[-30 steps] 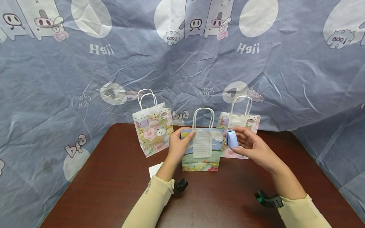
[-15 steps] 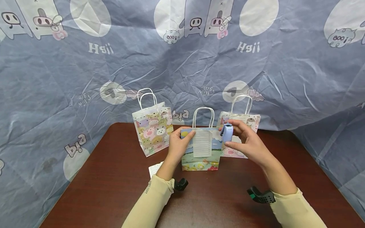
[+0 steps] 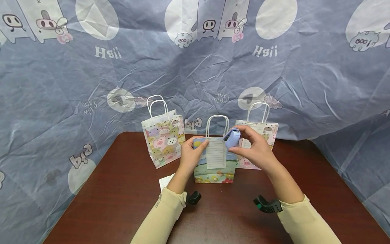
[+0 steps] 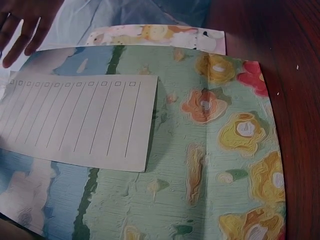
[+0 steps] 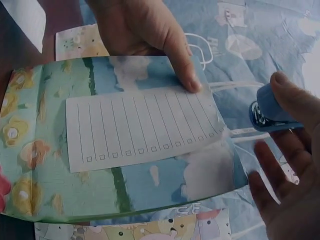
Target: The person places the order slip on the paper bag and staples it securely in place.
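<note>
A paper gift bag (image 3: 213, 177) with a meadow and flower print stands in front of me, its white handles up. A lined checklist sheet (image 3: 215, 156) lies against its front near the top edge. My left hand (image 3: 191, 155) pinches the bag's top left edge, the thumb over the sheet's upper corner. In my right hand (image 3: 257, 149) is a small light-blue stapler (image 3: 233, 139), gripped between thumb and fingers at the bag's upper right. The right wrist view shows the stapler (image 5: 275, 107) beside the top edge, apart from the sheet (image 5: 145, 127).
An animal-print bag (image 3: 164, 142) stands behind at the left. Another animal-print bag (image 3: 269, 130), with a lined sheet on its front, is at the back right, partly behind my right hand. Loose paper (image 3: 165, 182) lies by my left wrist on the brown table (image 3: 122, 189).
My right hand has moved left with the stapler, from beside the bag's right edge to its upper right corner, and the stapler has turned. My left hand keeps its place on the bag.
</note>
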A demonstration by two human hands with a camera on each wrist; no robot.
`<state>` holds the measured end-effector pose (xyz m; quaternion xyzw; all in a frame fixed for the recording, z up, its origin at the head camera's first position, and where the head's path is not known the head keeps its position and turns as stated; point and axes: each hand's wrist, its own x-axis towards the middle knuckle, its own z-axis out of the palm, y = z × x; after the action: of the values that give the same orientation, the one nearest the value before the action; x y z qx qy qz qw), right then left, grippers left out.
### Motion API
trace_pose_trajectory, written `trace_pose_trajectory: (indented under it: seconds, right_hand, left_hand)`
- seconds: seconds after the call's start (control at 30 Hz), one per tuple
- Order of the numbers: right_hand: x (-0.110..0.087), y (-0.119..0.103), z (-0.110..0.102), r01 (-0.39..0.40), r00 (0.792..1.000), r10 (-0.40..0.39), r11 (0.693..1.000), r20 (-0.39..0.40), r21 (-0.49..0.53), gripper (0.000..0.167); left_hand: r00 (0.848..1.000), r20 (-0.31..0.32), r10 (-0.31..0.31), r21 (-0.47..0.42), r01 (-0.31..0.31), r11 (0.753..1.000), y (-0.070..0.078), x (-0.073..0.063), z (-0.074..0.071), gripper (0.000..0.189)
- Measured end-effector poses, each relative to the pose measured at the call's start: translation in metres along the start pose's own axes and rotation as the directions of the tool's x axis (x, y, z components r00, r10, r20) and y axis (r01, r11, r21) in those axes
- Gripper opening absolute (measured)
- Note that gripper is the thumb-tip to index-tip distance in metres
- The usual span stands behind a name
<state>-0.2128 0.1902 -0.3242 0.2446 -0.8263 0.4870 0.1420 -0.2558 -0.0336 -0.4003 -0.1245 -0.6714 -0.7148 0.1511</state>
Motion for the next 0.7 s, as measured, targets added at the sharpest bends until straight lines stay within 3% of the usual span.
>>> trace_pose_trajectory:
  seconds: [0.17,0.4,0.7]
  right_hand:
    - [0.005,-0.001,0.005,0.012,0.999,-0.014,0.999,-0.041,-0.052,0.061]
    - [0.015,-0.003,0.016,0.051,0.999,-0.052,0.998,-0.003,-0.022,0.06]
    - [0.022,-0.005,0.027,0.036,0.999,-0.033,0.989,0.022,-0.141,0.062]
  left_hand:
    - [1.0,0.0,0.003,0.011,-0.003,1.0,0.0,0.0,0.0,0.02]
    - [1.0,0.001,0.009,0.008,-0.009,1.0,0.0,0.0,0.0,0.022]
    - [1.0,-0.007,0.02,0.013,-0.02,1.0,-0.003,0.001,0.0,0.019]
